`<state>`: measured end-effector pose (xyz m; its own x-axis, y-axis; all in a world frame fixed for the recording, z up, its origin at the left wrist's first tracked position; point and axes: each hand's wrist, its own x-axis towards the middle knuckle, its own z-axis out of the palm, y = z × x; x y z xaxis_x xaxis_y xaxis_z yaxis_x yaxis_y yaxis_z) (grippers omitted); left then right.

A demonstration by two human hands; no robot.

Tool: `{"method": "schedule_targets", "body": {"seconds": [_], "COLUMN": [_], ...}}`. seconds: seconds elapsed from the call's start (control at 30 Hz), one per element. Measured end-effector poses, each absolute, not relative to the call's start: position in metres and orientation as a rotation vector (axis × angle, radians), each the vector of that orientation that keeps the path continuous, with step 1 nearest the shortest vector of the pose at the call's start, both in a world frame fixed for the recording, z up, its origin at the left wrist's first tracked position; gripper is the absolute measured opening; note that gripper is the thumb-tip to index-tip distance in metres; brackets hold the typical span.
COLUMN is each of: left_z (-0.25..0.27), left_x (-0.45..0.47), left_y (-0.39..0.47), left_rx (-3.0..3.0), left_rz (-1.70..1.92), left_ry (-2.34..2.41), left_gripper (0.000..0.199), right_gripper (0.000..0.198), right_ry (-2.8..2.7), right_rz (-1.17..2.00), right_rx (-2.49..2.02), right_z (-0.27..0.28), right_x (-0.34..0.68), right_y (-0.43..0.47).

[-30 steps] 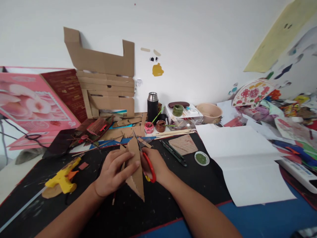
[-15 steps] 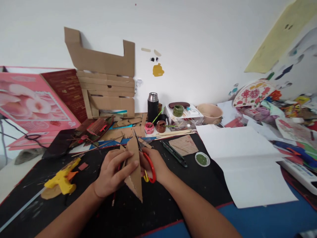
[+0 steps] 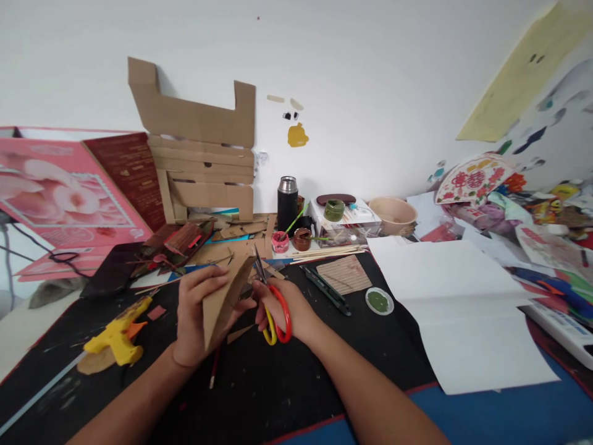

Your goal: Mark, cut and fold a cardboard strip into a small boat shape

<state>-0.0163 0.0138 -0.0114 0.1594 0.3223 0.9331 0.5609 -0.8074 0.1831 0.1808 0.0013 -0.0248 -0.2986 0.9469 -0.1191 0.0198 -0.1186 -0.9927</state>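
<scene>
My left hand grips a piece of cardboard, which is tilted with one long edge facing right. In my right hand is a pair of scissors with red and yellow handles, its blades pointing up and away from me. The blades stand slightly apart, close to the cardboard's upper right corner; whether they touch it I cannot tell. Below my hands a small cardboard scrap and a pencil lie on the black mat.
A yellow glue gun lies at the left. Right of my hands are dark green cutters, corrugated cardboard and a lid with green paint. Paint jars and a black flask stand behind. White paper covers the right side.
The cardboard has turned and moved left with my left hand, away from the scissors. The scissors' handles have rotated more into view. A cardboard scrap now shows on the mat.
</scene>
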Motion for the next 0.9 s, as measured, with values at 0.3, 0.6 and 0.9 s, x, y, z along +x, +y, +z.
{"method": "schedule_targets", "body": {"seconds": [0.3,0.6,0.9], "left_z": [-0.008,-0.005,0.006], "left_x": [-0.021,-0.027,-0.037], "left_y": [0.016,0.02,0.027], "left_rx": [-2.174,-2.157,-1.894], "left_rz": [-1.806,-1.808,-1.932], "left_ry": [-0.92,-0.879,-1.35], "left_gripper": [0.054,0.059,0.054], "right_gripper": [0.083,0.088,0.078], "right_ry": [-1.3,-1.257,-1.244], "right_rz": [1.699,1.754,1.81], "right_rx": [-1.026,-1.007,-1.006], "right_z": [-0.024,-0.02,-0.025], "right_x": [0.181,0.181,0.181], "right_y": [0.003,0.003,0.005]}}
